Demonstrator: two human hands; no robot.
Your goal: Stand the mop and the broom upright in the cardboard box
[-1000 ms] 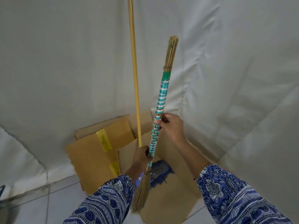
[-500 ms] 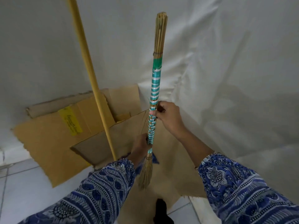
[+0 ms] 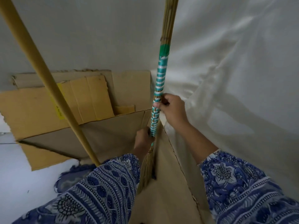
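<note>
The broom (image 3: 159, 88) has a handle wrapped in teal and white bands and straw bristles at its lower end. It stands nearly upright inside the open cardboard box (image 3: 103, 135), bristles down by the right inner wall. My right hand (image 3: 171, 109) grips the handle at mid height. My left hand (image 3: 144, 139) grips it lower, just above the bristles. The mop's yellow pole (image 3: 48, 83) leans to the left inside the box, and its blue mop head (image 3: 76, 173) shows partly behind my left sleeve.
White cloth (image 3: 226, 78) hangs behind and to the right of the box. Flattened cardboard sheets (image 3: 32, 107) with a yellow label lean against it at the left. Pale tiled floor (image 3: 14, 175) lies at the lower left.
The view has moved closer and lower over the box. The broom, held by both hands, has gone down so its bristles are deeper inside the box. The mop pole leans further left in view.
</note>
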